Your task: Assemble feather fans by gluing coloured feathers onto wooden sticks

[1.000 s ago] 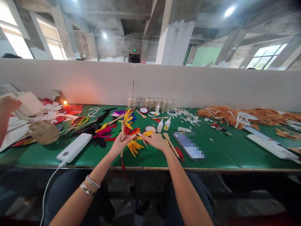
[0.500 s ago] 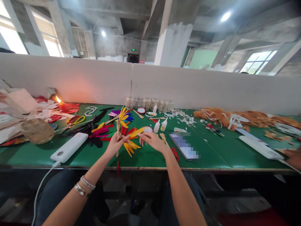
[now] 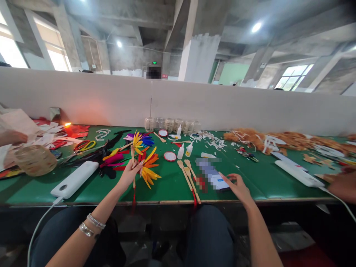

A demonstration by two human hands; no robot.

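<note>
Your left hand (image 3: 128,175) pinches a light, stiff wooden stick (image 3: 133,157); grip there, below the soft yellow feathers (image 3: 137,142). Your right hand (image 3: 236,187) is spread just beside the phone (image 3: 213,174).

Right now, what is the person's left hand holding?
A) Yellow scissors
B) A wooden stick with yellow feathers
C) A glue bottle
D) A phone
B. The left hand grips the wooden stick upright, with yellow feathers at its top.

White power bank (image 3: 75,179) beside a woven basket (image 3: 35,160), glass jars (image 3: 169,125) beyond
</note>
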